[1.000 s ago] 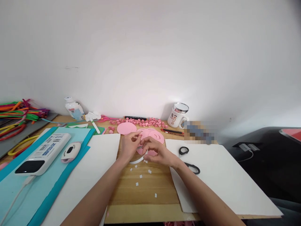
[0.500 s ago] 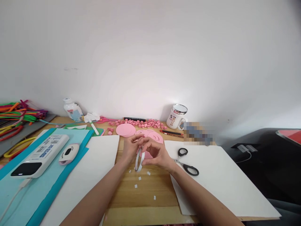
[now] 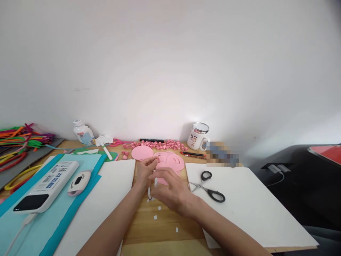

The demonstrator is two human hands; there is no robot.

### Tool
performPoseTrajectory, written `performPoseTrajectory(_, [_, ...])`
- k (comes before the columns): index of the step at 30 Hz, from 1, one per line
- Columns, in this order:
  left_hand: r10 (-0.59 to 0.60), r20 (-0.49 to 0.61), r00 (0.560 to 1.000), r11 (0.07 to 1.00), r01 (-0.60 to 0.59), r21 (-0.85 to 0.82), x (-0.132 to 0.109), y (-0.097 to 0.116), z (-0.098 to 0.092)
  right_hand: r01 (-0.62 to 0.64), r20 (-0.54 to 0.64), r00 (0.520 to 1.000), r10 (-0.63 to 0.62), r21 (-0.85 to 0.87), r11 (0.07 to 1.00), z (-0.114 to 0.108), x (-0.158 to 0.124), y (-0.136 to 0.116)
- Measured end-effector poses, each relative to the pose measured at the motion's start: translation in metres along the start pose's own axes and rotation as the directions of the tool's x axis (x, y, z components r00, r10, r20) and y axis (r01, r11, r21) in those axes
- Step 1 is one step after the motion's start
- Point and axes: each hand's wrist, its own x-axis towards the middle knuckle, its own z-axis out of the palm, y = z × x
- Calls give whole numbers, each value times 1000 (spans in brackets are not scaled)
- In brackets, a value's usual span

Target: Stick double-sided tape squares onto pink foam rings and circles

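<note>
My left hand [image 3: 144, 173] pinches a white roll of tape [image 3: 149, 192], held on edge over the wooden table [image 3: 162, 227]. My right hand [image 3: 170, 190] is closed beside it, its fingertips at the roll's upper rim, and it hides most of the roll. Just beyond the hands lie pink paper discs [image 3: 170, 161], one whole disc [image 3: 142, 153] apart to the left. Several small white tape bits [image 3: 155, 217] are scattered on the wood below the hands.
Black scissors [image 3: 210, 190] lie on a white sheet [image 3: 247, 202] at right; another white sheet [image 3: 106, 199] lies at left. A power bank [image 3: 44, 186] and a small pink device [image 3: 78, 178] rest on blue paper. A mug [image 3: 197, 137], pens, pink scraps, a bottle and pipe cleaners [image 3: 18, 137] line the back.
The tape roll was lifted off the table and stood on edge between both hands. My right hand then slid left and down over it.
</note>
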Motion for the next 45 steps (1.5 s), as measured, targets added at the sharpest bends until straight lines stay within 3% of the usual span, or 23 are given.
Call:
performPoseTrajectory(2, [-11, 33, 999, 1000, 11, 19, -2, 2, 2, 10, 87, 996, -2, -92, 996, -9, -3, -12])
performPoseTrajectory(6, [-4, 83, 997, 1000, 3, 13, -5, 0, 5, -164, 10, 985, 170, -225, 960, -42, -32, 1])
performPoseTrajectory(8, [8, 101, 995, 1000, -8, 4, -5, -4, 6, -296, 85, 932, 352, -380, 876, -62, -56, 20])
performPoseTrajectory(10, [23, 105, 994, 1000, -23, -7, -4, -7, 5, -349, 169, 858, 485, -501, 792, -79, -81, 37])
performPoseTrajectory(12, [44, 97, 994, 999, -42, -20, -2, -9, 5, -351, 253, 800, 544, -537, 767, -88, -101, 46])
performPoseTrajectory(18, [66, 98, 993, 997, -61, -45, -2, -12, 7, -350, 280, 755, 593, -592, 726, -91, -110, 50])
performPoseTrajectory(24, [78, 133, 988, 996, -73, -42, -3, -18, 7, -447, 217, 763, 608, -502, 740, -93, -108, 59])
performPoseTrajectory(28, [77, 153, 985, 997, -71, -41, -3, -21, 8, -570, 142, 779, 611, -246, 784, -93, -96, 45])
performPoseTrajectory(31, [71, 159, 985, 997, -66, -40, -2, -23, 8, -558, 240, 795, 557, -72, 827, -84, -76, 23])
performPoseTrajectory(36, [76, 149, 986, 997, -73, -26, -2, -25, 8, -417, 298, 853, 428, -105, 903, -59, -47, -2])
performPoseTrajectory(45, [74, 130, 989, 997, -73, -11, -3, -24, 8, -318, 366, 846, 387, -234, 919, -39, -37, -5])
